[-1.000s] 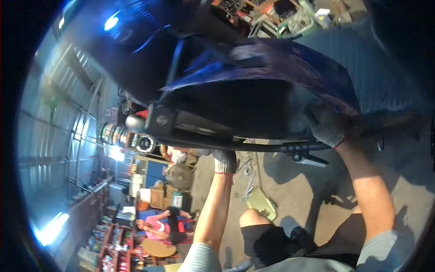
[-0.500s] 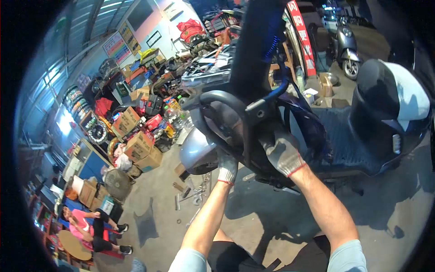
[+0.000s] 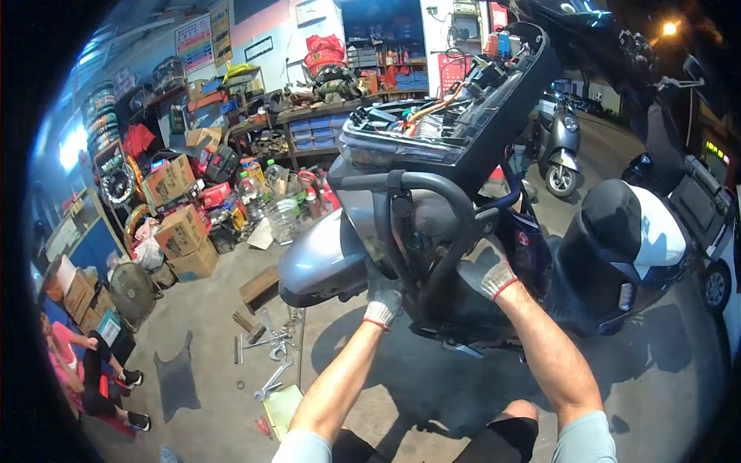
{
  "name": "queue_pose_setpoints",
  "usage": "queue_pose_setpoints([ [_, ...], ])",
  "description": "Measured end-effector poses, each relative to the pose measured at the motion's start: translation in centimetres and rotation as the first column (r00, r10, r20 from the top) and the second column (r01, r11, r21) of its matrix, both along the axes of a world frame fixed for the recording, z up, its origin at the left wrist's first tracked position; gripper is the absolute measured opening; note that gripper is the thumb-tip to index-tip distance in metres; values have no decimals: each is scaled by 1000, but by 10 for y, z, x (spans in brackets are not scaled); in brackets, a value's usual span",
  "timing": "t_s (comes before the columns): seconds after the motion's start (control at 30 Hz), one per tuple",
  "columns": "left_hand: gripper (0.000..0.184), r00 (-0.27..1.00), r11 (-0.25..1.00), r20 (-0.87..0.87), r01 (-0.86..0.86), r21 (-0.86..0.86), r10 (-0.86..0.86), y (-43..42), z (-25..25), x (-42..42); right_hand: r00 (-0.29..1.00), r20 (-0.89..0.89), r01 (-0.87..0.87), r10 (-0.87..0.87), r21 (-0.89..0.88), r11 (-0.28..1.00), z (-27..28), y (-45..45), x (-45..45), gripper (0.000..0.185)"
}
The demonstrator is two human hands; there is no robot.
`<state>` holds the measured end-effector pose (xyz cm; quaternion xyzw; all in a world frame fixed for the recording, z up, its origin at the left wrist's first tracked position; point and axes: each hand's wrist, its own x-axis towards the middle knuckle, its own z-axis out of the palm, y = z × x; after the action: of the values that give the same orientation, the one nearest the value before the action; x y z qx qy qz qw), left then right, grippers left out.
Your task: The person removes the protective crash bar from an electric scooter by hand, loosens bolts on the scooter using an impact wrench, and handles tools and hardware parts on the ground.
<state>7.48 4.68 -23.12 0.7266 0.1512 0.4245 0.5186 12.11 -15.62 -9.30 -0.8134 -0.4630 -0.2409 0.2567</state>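
Scooter (image 3: 575, 274): front end under inspection

At the near edge of the floor lies a pale green tray (image 3: 284, 405), with loose spanners (image 3: 272, 378) just beyond it. The scooter stands mid-scene, its seat (image 3: 610, 216) to the right and a silver panel (image 3: 320, 255) to the left. The left hand (image 3: 384, 297), in a grey knit glove, is at the lower left of the black guard bar (image 3: 459, 208). The right hand (image 3: 488, 270), gloved alike, is against the dark front section, just right of that bar. From where I stand, the fingers of both hands are partly hidden; I cannot tell whether they are closed. Above the bar, a black box (image 3: 494, 139) carries wires and assorted parts. Farther left, a person (image 3: 65, 355) in a pink top sits near a fan (image 3: 133, 289); cardboard boxes (image 3: 181, 239) are piled beyond. Far right of centre stands a second scooter (image 3: 557, 147).
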Motion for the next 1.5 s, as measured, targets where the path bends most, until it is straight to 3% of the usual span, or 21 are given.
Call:
queue_pose_setpoints([
  [0.17, 84, 999, 996, -39, -41, -85, 38, -35, 46, -30, 999, -38, 12, -10, 53, 999, -14, 3, 10, 22],
  [0.27, 82, 999, 996, 38, 16, -92, -13, -37, 51, -32, 999, -25, -31, 34, 88, 996, -10, 5, 10, 23],
  [0.37, 80, 971, 952, 194, 188, -243, -143, -37, 44, -26, 997, 37, -64, 64, 15, 998, -15, -4, 12, 24],
  [0.47, 78, 976, 976, 170, 162, -144, -136, -10, 12, -9, 996, 80, -40, 40, 8, 999, -13, 2, 12, 10],
  [0.53, 76, 985, 994, 155, 85, -63, -74, -11, 6, -8, 973, 210, -79, 95, -87, 993, -19, -9, 23, 13],
  [0.6, 76, 996, 991, 77, 59, -120, -50, -21, 27, -24, 978, -208, -22, -4, -125, 992, -16, -15, 23, 20],
  [0.63, 76, 998, 988, 40, 47, -147, -41, -24, 33, -30, 946, -317, 57, -74, -61, 996, -12, -23, 13, 20],
  [0.67, 76, 999, 984, 3, 34, -173, -34, -26, 40, -36, 718, -596, -8, 358, 507, 862, -33, -26, 18, 21],
  [0.7, 77, 999, 990, 37, 9, -143, -4, -28, 40, -39, 548, -661, 52, 513, 639, 767, -22, -34, 7, 23],
  [0.73, 79, 997, 993, 72, -18, -117, 27, -27, 39, -39, 358, -663, 146, 658, 736, 662, -7, -42, -4, 26],
  [0.8, 77, 997, 991, 78, 0, -131, 10, -21, 30, -31, 117, -385, 340, 915, 881, 327, 19, -39, -24, 29],
  [0.93, 74, 995, 994, 95, 25, -107, -15, -19, 24, -27, -73, -277, 267, 958, 920, 286, 33, -30, -16, 26],
  [1.13, 75, 992, 991, 122, 48, -122, -33, -23, 44, -44, -87, -110, 338, 990, 931, 133, 21, -18, -22, 27],
  [1.2, 75, 994, 996, 107, 19, -83, -10, -22, 31, -34, 5, -173, 407, 985, 900, 156, 23, -19, -21, 25],
  [1.27, 76, 995, 999, 96, -9, -32, 12, -17, 18, -24, -106, -237, 285, 966, 923, 258, 12, -32, 5, 26],
  [1.3, 82, 997, 999, 71, -17, -50, 21, -15, 16, -22, -107, -242, 362, 964, 894, 264, 18, -31, -2, 27],
  [1.33, 88, 999, 997, 45, -28, -66, 31, -15, 14, -19, -249, -234, 213, 940, 933, 289, 16, -37, 6, 25],
  [1.4, 87, 999, 997, -42, -24, -68, 21, -19, 20, -22, -52, -246, 208, 968, 945, 251, 18, -25, -1, 24],
  [1.43, 85, 998, 996, 68, 17, -87, -11, -12, 5, -10, -103, -178, 240, 979, 950, 199, 18, -23, 0, 24],
  [1.47, 81, 997, 998, 77, 1, -60, 3, -8, 1, -7, -49, -243, 294, 969, 924, 246, 22, -20, 0, 23],
  [1.5, 77, 996, 999, 87, -15, -34, 18, -7, 3, -8, -82, -227, 312, 970, 919, 241, 20, -21, 5, 23],
])
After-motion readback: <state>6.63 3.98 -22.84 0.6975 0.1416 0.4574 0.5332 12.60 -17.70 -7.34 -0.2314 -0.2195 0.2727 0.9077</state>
